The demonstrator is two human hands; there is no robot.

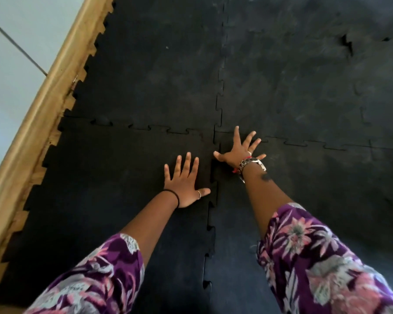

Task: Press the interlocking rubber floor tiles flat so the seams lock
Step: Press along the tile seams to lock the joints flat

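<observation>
Black interlocking rubber tiles cover the floor and meet in a cross just ahead of me. My left hand (pixel 184 181) lies palm down with fingers spread on the near left tile (pixel 104 177), its thumb close to the vertical seam (pixel 213 200). My right hand (pixel 241 148) lies flat with fingers splayed on the near right tile (pixel 327 189), beside the tile junction (pixel 214 132). Neither hand holds anything. The seam tabs between the hands look slightly raised and dark.
A wooden skirting board (pixel 43 105) runs along the left, with the tiles' toothed edge against it and a pale wall (pixel 14 64) behind. A lifted seam gap (pixel 347 44) shows at the far right. Purple floral sleeves cover both upper arms.
</observation>
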